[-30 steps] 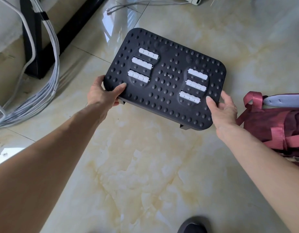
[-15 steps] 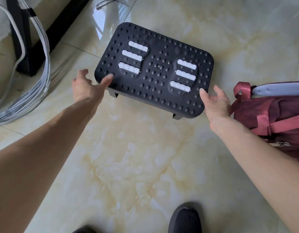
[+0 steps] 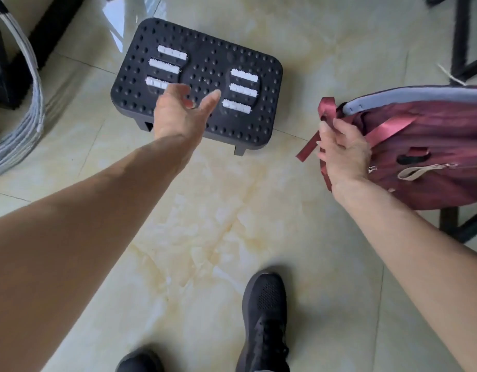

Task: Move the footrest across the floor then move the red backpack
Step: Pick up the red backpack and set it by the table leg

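Footrest (image 3: 205, 63), black and studded with white roller bars, stands on its short legs on the marble floor (image 3: 205, 224), released by both hands. Left hand (image 3: 178, 114) hangs above its near edge, fingers loosely spread and holding nothing. Right hand (image 3: 342, 149) is closed on the top end of the red backpack (image 3: 425, 146), just beside its strap loop; the backpack sits to the right of the footrest, apart from it. Two black shoes (image 3: 264, 318) show below, and a grey cable bundle (image 3: 20, 116) lies at left.
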